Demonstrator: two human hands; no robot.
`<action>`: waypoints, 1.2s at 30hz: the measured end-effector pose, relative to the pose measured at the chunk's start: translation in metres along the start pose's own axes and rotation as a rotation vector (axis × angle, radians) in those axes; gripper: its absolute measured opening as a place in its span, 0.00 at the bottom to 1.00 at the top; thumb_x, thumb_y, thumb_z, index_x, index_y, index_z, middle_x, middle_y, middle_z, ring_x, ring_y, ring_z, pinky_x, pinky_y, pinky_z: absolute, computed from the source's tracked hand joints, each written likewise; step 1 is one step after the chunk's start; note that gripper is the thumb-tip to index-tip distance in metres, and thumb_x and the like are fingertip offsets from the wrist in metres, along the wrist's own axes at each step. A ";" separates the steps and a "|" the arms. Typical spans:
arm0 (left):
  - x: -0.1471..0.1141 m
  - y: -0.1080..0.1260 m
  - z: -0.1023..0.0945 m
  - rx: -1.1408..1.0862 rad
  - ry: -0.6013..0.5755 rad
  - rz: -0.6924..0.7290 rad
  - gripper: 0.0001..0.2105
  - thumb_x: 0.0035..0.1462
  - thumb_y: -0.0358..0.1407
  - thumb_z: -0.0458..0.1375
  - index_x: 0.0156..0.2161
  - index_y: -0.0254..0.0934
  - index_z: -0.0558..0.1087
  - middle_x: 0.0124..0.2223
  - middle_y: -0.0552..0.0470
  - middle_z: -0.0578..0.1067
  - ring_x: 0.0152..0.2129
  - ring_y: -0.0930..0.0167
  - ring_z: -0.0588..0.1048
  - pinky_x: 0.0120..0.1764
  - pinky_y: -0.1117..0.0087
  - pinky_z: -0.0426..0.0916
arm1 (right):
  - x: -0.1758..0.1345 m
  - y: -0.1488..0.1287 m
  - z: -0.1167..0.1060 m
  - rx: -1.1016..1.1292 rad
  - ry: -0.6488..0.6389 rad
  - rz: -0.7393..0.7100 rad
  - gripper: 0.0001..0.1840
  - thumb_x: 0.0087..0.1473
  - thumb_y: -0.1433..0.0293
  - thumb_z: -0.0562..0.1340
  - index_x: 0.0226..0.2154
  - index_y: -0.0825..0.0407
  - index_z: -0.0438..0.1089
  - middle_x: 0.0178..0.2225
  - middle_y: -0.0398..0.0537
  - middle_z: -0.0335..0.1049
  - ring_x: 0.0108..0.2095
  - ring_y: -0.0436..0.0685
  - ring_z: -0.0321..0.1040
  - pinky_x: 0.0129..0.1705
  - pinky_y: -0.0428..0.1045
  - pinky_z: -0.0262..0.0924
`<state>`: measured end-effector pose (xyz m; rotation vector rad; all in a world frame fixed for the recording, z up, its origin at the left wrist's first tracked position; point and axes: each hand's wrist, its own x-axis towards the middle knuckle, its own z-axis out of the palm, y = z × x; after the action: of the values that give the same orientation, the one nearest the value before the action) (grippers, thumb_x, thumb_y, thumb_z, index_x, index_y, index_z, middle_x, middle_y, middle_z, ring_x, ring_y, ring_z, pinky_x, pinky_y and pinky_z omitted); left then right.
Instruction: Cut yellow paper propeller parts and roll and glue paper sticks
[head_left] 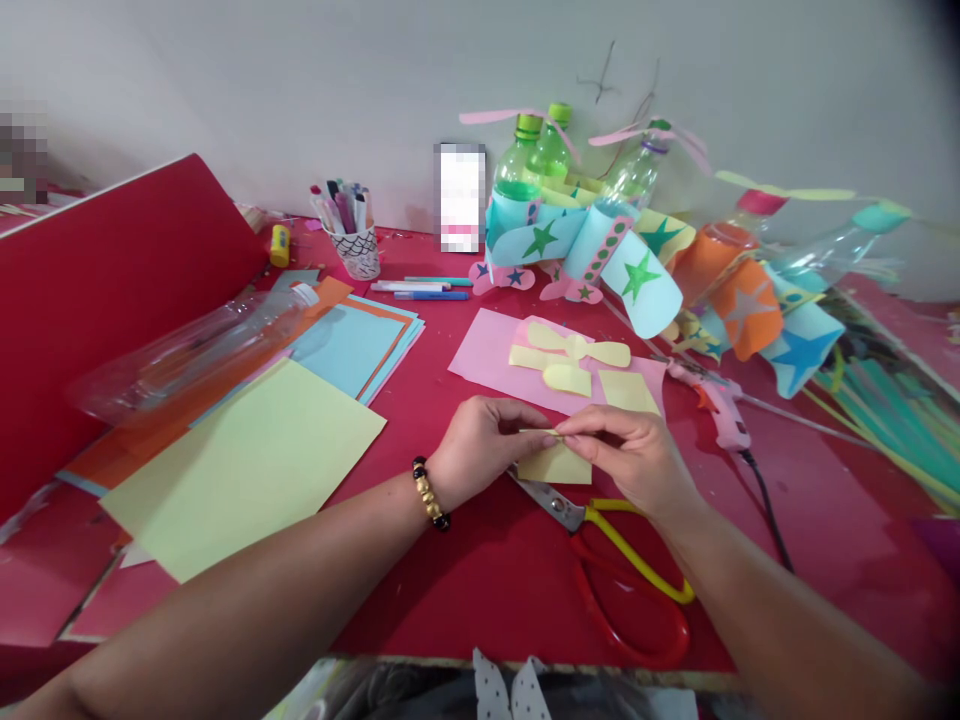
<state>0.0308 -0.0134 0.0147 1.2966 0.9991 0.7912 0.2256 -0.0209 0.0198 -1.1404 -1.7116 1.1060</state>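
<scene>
Both hands meet over a small pale yellow piece of paper (556,466) near the middle of the red table. My left hand (487,440), with a bead bracelet at its wrist, pinches the paper's upper edge. Opposite it, my right hand (630,455) pinches the same edge close to the left fingertips. Partly under the paper lie scissors (570,512) with one yellow and one red handle. Just beyond the hands, cut yellow pieces, among them a propeller shape (577,346), rest on pink paper (480,350).
A pink glue gun (712,400) with a black cord lies to the right. Bottle planes (540,235) stand along the wall. On the left are yellow sheets (247,470), blue sheets (349,345) and a clear bottle (217,340). A cup of pens (356,250) stands behind.
</scene>
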 end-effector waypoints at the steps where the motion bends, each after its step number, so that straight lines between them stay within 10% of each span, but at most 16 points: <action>1: 0.000 0.000 0.000 0.015 -0.010 0.006 0.12 0.49 0.40 0.62 0.34 0.32 0.77 0.31 0.48 0.77 0.26 0.74 0.71 0.28 0.76 0.65 | 0.000 -0.001 0.000 -0.007 -0.002 -0.006 0.05 0.50 0.73 0.64 0.32 0.49 0.76 0.29 0.44 0.73 0.31 0.52 0.67 0.33 0.47 0.61; 12: -0.001 0.002 0.000 0.056 0.041 0.000 0.10 0.49 0.39 0.61 0.31 0.32 0.77 0.28 0.50 0.76 0.23 0.74 0.69 0.25 0.76 0.63 | -0.001 -0.004 0.003 -0.050 0.021 0.204 0.13 0.46 0.63 0.67 0.35 0.53 0.75 0.26 0.46 0.73 0.24 0.51 0.64 0.24 0.46 0.60; 36: -0.001 0.003 -0.001 0.116 0.046 -0.023 0.14 0.51 0.44 0.59 0.31 0.33 0.77 0.29 0.48 0.78 0.26 0.70 0.74 0.27 0.74 0.67 | 0.001 -0.002 -0.002 -0.140 0.012 0.200 0.12 0.50 0.60 0.64 0.28 0.52 0.76 0.25 0.45 0.73 0.26 0.52 0.65 0.26 0.46 0.59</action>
<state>0.0296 -0.0135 0.0174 1.3687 1.1087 0.7575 0.2262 -0.0205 0.0226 -1.4285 -1.7155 1.1090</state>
